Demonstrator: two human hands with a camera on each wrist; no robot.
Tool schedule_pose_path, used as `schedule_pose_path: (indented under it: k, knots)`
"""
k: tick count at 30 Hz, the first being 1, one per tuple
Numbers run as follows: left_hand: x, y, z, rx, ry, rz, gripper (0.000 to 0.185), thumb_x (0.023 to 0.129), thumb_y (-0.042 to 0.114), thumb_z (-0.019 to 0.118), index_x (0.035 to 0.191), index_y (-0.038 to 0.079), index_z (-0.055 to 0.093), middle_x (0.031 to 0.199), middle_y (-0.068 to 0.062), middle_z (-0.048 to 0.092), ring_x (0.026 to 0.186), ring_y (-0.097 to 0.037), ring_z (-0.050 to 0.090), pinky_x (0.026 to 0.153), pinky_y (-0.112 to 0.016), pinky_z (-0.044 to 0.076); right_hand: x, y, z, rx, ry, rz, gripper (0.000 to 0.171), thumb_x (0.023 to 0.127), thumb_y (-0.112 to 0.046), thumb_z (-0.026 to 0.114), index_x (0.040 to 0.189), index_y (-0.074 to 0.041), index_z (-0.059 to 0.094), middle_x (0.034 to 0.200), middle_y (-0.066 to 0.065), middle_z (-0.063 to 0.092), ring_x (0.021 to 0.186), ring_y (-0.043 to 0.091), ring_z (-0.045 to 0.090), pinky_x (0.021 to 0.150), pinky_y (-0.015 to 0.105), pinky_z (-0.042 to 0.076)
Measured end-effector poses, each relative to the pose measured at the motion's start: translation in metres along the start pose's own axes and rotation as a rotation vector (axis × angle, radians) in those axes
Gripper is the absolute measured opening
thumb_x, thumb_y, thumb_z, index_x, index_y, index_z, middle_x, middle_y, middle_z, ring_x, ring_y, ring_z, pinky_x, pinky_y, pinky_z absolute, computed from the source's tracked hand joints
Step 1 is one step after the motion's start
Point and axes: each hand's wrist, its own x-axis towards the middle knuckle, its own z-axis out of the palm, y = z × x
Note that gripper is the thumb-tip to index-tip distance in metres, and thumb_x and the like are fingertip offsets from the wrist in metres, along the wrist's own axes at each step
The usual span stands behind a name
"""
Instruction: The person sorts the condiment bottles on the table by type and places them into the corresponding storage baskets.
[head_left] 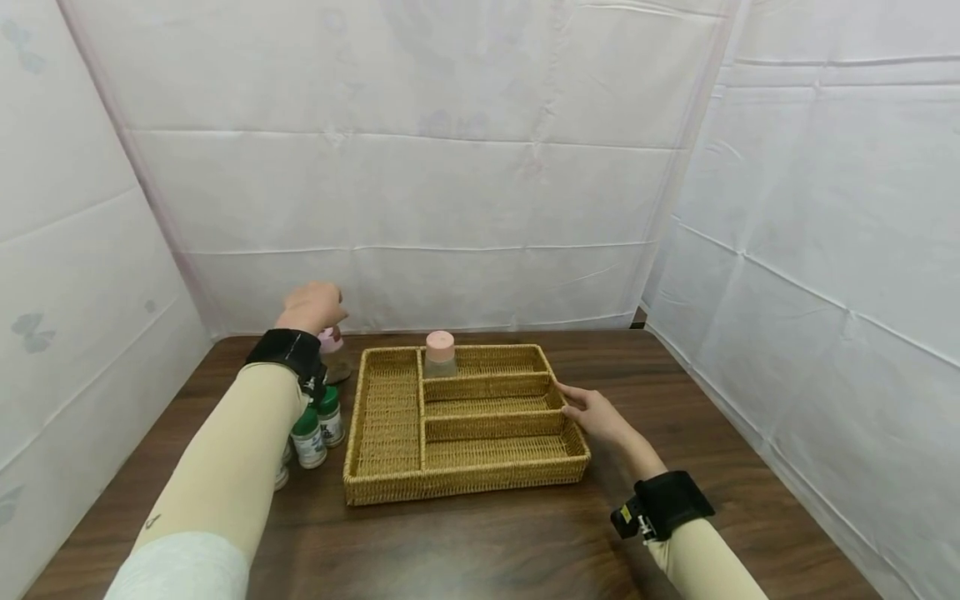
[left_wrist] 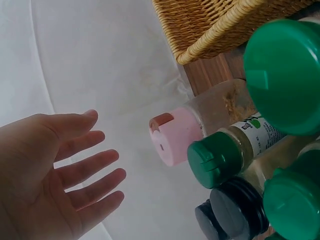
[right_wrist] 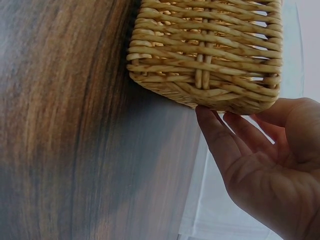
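My left hand [head_left: 312, 307] is raised over the back left of the table, empty, its fingers spread loosely in the left wrist view. Nearest to it stands a clear shaker jar with a pink cap [left_wrist: 176, 136], some brown contents inside. Green-capped seasoning jars [head_left: 309, 437] and dark-lidded jars [left_wrist: 237, 207] cluster beside it, partly hidden by my left arm in the head view. On the right, my right hand [head_left: 597, 414] touches the right side of a woven divided basket [head_left: 465, 483] with its fingertips. A jar with a peach cap [head_left: 440, 346] stands in the basket's back compartment.
The basket has one long compartment [head_left: 386, 417] on the left and three crosswise ones on the right. White cloth walls [head_left: 450, 192] enclose the brown wooden table [head_left: 442, 550] at the back and both sides.
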Motion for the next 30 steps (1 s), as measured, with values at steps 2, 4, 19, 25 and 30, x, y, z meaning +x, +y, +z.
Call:
schedule_pose_path:
  k: [2,4,19,25,30]
  knots:
    - [0.001,-0.002,0.002,0.002,-0.017,-0.002,0.026,0.098,0.018,0.056,0.091,-0.001,0.071,0.094,-0.020,0.068,0.083,-0.031,0.060,0.066,-0.040,0.051,-0.001,-0.001,0.001,-0.001,-0.002,-0.007,0.051,0.104,-0.006,0.049,0.154,-0.004,0.036,0.156,0.024,0.037,0.142,0.043,0.038,0.110,0.057,0.044]
    - [0.003,-0.004,0.005,-0.006,-0.037,-0.011,0.028,0.098,0.018,0.055,0.085,0.001,0.073,0.092,-0.020,0.070,0.083,-0.030,0.061,0.065,-0.038,0.050,-0.002,-0.002,0.001,0.006,-0.007,-0.007,0.051,0.104,-0.006,0.049,0.154,-0.004,0.035,0.157,0.023,0.036,0.143,0.043,0.037,0.111,0.058,0.042]
    - [0.009,-0.021,0.028,0.001,-0.062,-0.022,0.014,0.084,0.007,0.070,0.094,-0.002,0.068,0.094,-0.021,0.065,0.080,-0.030,0.056,0.066,-0.044,0.052,-0.005,-0.005,0.004,-0.023,-0.002,-0.008,0.051,0.104,-0.007,0.049,0.153,-0.003,0.037,0.155,0.026,0.038,0.140,0.043,0.042,0.102,0.050,0.050]
    - [0.012,-0.030,0.041,0.012,-0.071,0.013,0.010,0.088,0.006,0.065,0.078,0.003,0.066,0.087,-0.019,0.067,0.075,-0.028,0.053,0.063,-0.043,0.049,-0.006,-0.005,0.003,-0.010,0.000,0.005,0.051,0.104,-0.007,0.049,0.154,-0.004,0.036,0.156,0.024,0.037,0.142,0.043,0.040,0.109,0.056,0.045]
    - [0.014,-0.033,0.038,-0.008,-0.045,0.059,0.028,0.085,0.002,0.060,0.060,0.010,0.052,0.065,-0.007,0.053,0.063,-0.022,0.042,0.054,-0.033,0.037,-0.007,-0.005,0.002,0.001,-0.007,0.005,0.052,0.104,-0.007,0.049,0.154,-0.004,0.035,0.157,0.024,0.036,0.142,0.044,0.038,0.111,0.058,0.042]
